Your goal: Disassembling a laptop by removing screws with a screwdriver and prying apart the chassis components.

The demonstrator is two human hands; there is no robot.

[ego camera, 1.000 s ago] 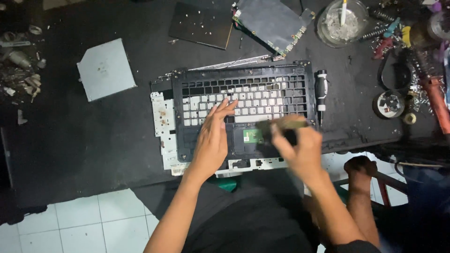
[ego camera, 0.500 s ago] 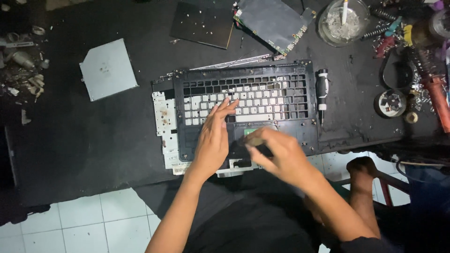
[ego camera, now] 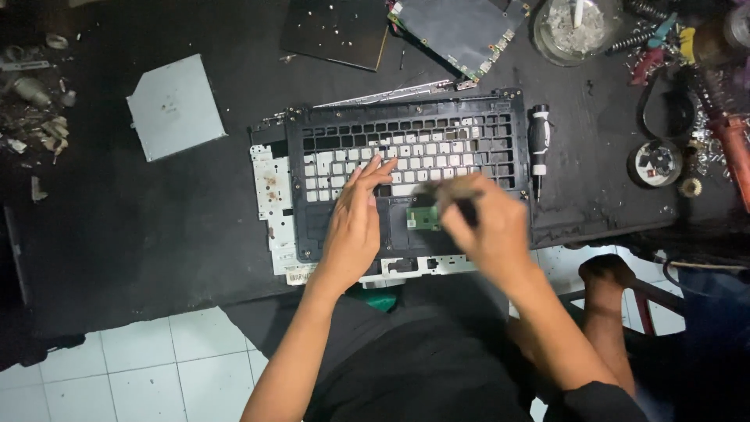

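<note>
Left hand (ego camera: 353,227) lies open and flat on the laptop keyboard frame (ego camera: 406,133). Right hand (ego camera: 484,227), blurred, seems to grip a dark tool just beside the frame's small green circuit board (ego camera: 423,218).

Matt black plastic laptop frame (ego camera: 406,125), dull grey metal drive cover (ego camera: 176,107), rough dusty black tabletop (ego camera: 141,227), glossy white floor tiles (ego camera: 156,363)

Two hands are over the work: the left hand (ego camera: 353,227) and the right hand (ego camera: 480,227). One black laptop keyboard frame (ego camera: 406,125) lies near the tabletop's front edge, with one small green circuit board (ego camera: 422,218) on it. One screwdriver (ego camera: 538,148), one grey square drive (ego camera: 175,107), two dark flat panels (ego camera: 336,31) (ego camera: 461,27), one glass bowl (ego camera: 576,31) and one round tin (ego camera: 655,162) lie around it.
</note>
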